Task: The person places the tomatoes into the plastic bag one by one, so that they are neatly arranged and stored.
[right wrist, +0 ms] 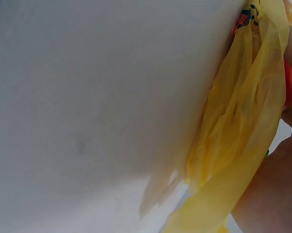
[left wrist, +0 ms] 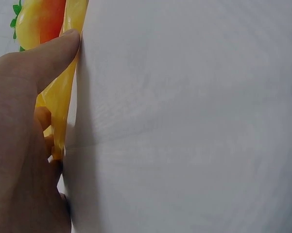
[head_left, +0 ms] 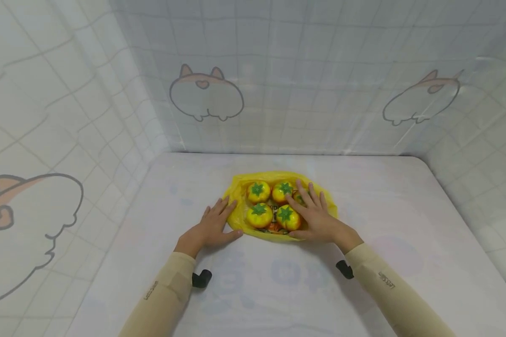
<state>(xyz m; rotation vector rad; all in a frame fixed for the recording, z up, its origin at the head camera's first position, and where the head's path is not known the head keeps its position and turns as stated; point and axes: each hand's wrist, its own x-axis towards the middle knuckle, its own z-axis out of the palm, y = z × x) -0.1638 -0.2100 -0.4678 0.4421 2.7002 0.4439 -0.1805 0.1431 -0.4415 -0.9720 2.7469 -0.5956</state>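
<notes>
A thin yellow plastic bag (head_left: 274,176) lies spread on the table, with several round yellow-and-red tomato-like fruits (head_left: 259,216) on it, each topped by a green star-shaped calyx. Dark printing shows between them. At the bag's left edge my left hand (head_left: 215,227) rests with fingers spread; in the left wrist view its thumb touches the bag (left wrist: 65,94) beside one fruit (left wrist: 41,24). My right hand (head_left: 318,220) lies spread across the right side, partly covering the fruits there. Crumpled bag folds (right wrist: 233,121) hang beside that hand in the right wrist view.
The white table (head_left: 257,299) bears faint coloured prints and ends at a back wall (head_left: 295,89) of tile-patterned sheeting. Similar sheeting stands on the left and right. A black wrist-camera piece (head_left: 201,279) juts from the left sleeve, another (head_left: 344,269) from the right.
</notes>
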